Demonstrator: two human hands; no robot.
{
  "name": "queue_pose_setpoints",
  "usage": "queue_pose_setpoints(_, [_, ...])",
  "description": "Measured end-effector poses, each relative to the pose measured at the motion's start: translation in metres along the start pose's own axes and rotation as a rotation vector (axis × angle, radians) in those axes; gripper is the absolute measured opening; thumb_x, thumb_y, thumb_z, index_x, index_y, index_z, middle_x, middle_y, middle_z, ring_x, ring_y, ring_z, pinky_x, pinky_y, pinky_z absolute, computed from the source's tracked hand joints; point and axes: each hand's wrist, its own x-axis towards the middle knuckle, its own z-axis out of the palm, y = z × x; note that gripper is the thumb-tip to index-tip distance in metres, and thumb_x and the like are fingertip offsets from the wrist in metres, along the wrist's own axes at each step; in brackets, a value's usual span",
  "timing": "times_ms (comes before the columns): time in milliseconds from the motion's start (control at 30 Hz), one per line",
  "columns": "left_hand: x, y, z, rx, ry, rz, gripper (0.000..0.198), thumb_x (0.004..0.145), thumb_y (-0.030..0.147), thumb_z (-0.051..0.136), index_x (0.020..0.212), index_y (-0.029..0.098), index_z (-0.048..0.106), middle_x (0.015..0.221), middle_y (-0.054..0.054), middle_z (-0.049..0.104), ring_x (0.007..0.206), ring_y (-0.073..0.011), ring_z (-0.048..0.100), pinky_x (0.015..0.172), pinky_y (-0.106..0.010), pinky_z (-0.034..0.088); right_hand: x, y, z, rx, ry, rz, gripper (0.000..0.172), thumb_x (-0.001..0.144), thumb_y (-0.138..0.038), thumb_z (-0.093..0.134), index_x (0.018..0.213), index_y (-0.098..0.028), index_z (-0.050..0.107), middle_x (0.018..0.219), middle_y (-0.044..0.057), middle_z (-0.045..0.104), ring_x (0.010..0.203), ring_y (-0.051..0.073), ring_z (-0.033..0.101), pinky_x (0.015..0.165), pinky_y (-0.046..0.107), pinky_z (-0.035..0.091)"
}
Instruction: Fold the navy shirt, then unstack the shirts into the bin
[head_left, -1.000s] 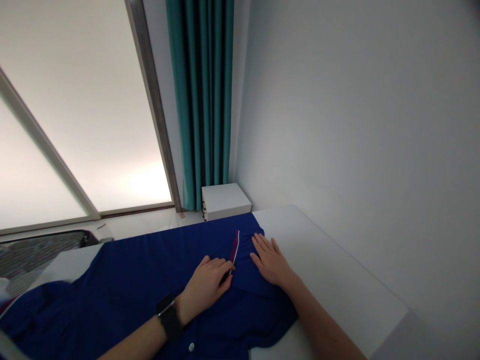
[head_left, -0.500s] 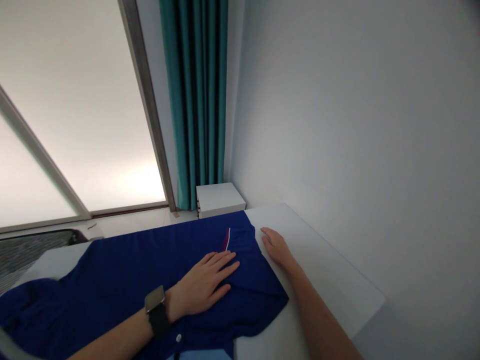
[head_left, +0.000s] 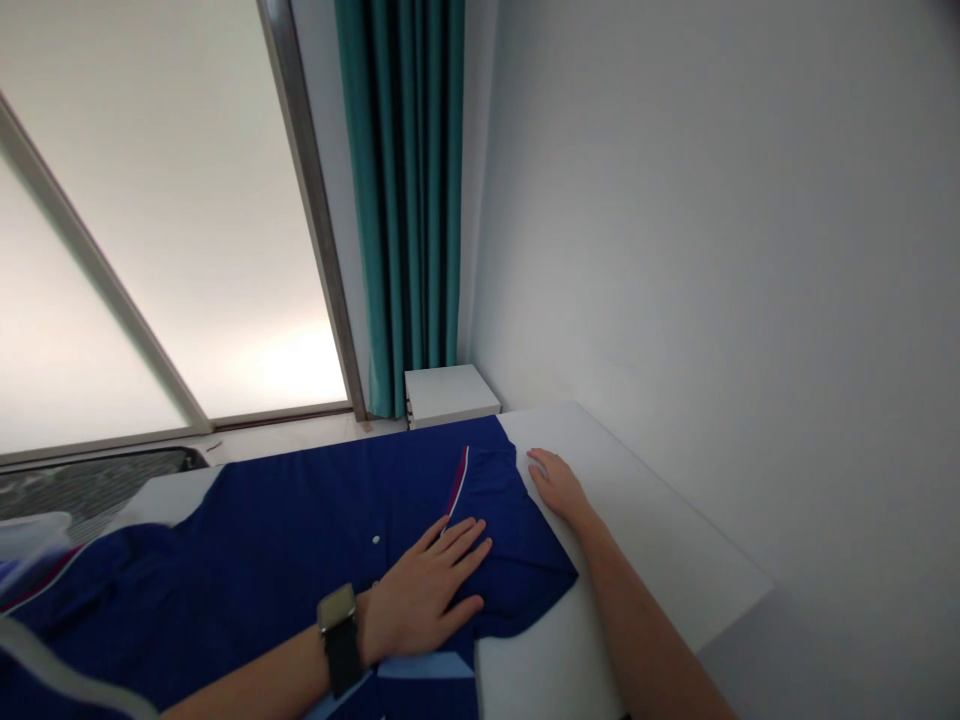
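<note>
A navy blue button-up shirt [head_left: 300, 530] lies spread across a white table [head_left: 637, 530]. A red and white stripe runs along its folded part near my left fingers, and a white button shows on the front. My left hand [head_left: 427, 590], with a watch [head_left: 337, 610] on its wrist, rests palm down on the shirt, fingers spread. Beside the shirt's far right edge, my right hand [head_left: 556, 485] stands on the table with fingers loosely curved and nothing seen in them. Light blue cloth [head_left: 427, 667] shows just below my left hand.
A white wall [head_left: 712, 250] borders the table on the right. Beyond the far edge stand a small white cabinet [head_left: 450, 393] and a green curtain [head_left: 405, 200], with a frosted glass door [head_left: 187, 250] to the left. A clear plastic container [head_left: 34, 535] is at the left edge.
My left hand has slid a little nearer to me over the shirt, showing more of the stripe and the button. The view has shifted slightly left. My right hand stays by the shirt's edge.
</note>
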Motion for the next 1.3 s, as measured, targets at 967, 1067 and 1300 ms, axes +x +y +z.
queue_pose_setpoints(967, [-0.024, -0.003, 0.003, 0.101, 0.01, -0.137, 0.062, 0.094, 0.047, 0.042, 0.149, 0.025, 0.026, 0.156, -0.009, 0.025, 0.142, -0.0256, 0.025, 0.115, -0.049, 0.019, -0.082, -0.083, -0.014, -0.193, -0.212, -0.203, 0.058, 0.097, -0.045, 0.026, 0.148, -0.018, 0.029, 0.154, 0.007, 0.027, 0.143, 0.022, 0.02, 0.116, 0.047, 0.017])
queue_pose_setpoints(1067, [-0.025, -0.004, 0.003, 0.085, 0.035, -0.125, 0.06, 0.094, 0.045, 0.044, 0.148, 0.027, 0.028, 0.155, -0.008, 0.028, 0.141, -0.0245, 0.027, 0.115, -0.048, 0.02, -0.084, -0.083, -0.015, -0.198, -0.211, -0.195, 0.059, 0.097, -0.045, 0.025, 0.148, -0.015, 0.029, 0.153, 0.008, 0.028, 0.143, 0.022, 0.021, 0.116, 0.047, 0.017])
queue_pose_setpoints(1300, [-0.049, -0.013, -0.017, 0.069, 0.046, -0.193, 0.054, 0.095, 0.044, 0.042, 0.146, 0.03, 0.032, 0.152, -0.006, 0.035, 0.139, -0.0228, 0.032, 0.115, -0.046, 0.022, -0.084, -0.085, -0.015, -0.18, -0.266, -0.14, 0.06, 0.096, -0.045, 0.023, 0.149, -0.016, 0.027, 0.155, 0.006, 0.024, 0.144, 0.021, 0.017, 0.117, 0.045, 0.01])
